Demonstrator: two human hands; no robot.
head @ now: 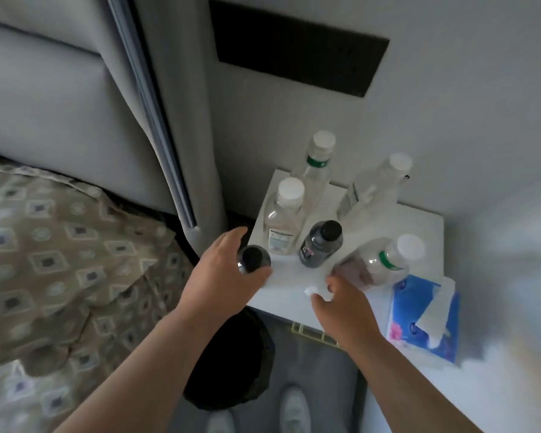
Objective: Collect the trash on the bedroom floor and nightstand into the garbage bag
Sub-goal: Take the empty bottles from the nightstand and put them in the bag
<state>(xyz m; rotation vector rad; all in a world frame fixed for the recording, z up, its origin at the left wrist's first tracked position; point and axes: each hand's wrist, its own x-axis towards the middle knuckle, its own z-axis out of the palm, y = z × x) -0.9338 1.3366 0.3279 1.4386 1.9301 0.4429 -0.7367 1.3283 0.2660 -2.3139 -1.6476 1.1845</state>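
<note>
Left hand point(219, 276) fingers point(228, 240) clasp dark bottle point(253, 259); right hand point(347, 310) fingers point(321, 300) pinch white scrap point(315, 290).

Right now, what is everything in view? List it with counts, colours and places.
clear bottle: 4, white caps, on nightstand
dark bottle: 2, black caps; one on nightstand, one in left hand
scraps: few, white, nightstand front
tissue pack: 1, blue, nightstand's right front corner
nightstand: 1, white, beside bed
bag: 1, black, floor below nightstand
bed: 1, tan patterned cover, left
shoes: 2, white, bottom
left hand: grips dark bottle
right hand: beside scraps, grip unclear
</note>
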